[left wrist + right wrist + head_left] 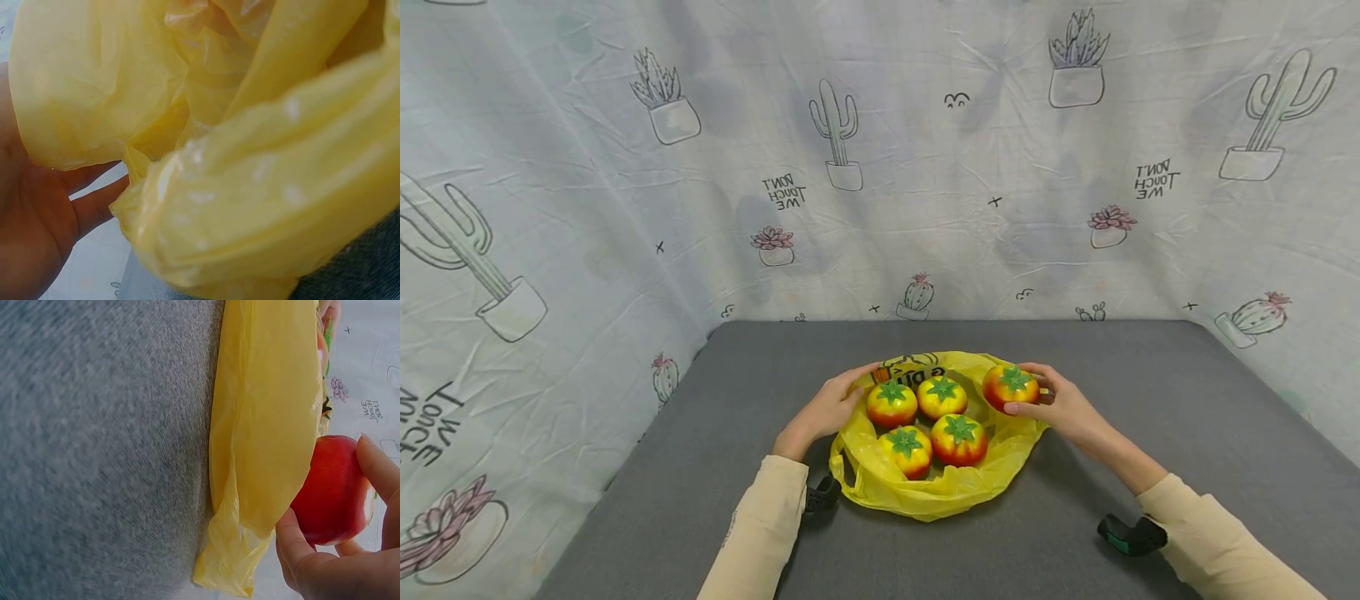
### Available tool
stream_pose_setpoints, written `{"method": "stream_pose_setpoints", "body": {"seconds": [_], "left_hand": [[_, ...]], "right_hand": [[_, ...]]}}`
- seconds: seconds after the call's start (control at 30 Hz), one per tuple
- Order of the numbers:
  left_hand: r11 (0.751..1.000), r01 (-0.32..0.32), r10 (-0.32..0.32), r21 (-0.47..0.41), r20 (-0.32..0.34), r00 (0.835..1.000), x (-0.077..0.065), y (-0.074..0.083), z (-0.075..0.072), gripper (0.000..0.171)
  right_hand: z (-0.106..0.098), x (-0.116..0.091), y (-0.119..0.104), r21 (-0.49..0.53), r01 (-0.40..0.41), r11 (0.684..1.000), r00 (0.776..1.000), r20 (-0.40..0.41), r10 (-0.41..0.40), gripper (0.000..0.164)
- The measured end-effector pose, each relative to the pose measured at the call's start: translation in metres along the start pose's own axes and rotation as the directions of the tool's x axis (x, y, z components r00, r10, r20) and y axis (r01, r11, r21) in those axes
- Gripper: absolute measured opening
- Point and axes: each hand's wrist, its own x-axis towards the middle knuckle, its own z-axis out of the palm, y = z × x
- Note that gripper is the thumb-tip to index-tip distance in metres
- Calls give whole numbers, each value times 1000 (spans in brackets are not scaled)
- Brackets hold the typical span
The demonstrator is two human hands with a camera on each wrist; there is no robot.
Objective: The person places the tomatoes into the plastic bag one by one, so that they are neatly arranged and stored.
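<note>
A yellow plastic bag [925,497] lies on the table with its mouth spread wide. Several red-and-yellow toy tomatoes [959,440] with green leafy tops sit inside it. At the bag's right rim my right hand [1067,410] grips another toy tomato [1011,385], thumb on the near side and fingers behind. The right wrist view shows the red underside of this held tomato [332,490] beside the bag's edge. My left hand [835,404] holds the bag's left rim. Up close, yellow film [81,94] covers part of that hand [37,219] and hides its fingertips.
The grey table [1150,375] extends around the bag on all sides. Behind and beside it hangs a pale curtain [910,150] printed with cactus drawings. A black wrist strap [1131,535] sits under the right sleeve, another [822,495] by the left.
</note>
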Motion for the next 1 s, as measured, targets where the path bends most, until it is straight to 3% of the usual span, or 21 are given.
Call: {"method": "stream_pose_setpoints", "body": {"seconds": [0.47,1.0], "left_hand": [[1000,-3,3,-14,4,1000,-1,1,0,46],[1000,-7,7,-15,1,1000,-1,2,0,46]], "right_hand": [[9,4,-4,-20,21,1000,1000,11,-20,80],[23,10,-1,-108,73,991,997,8,-73,79]]}}
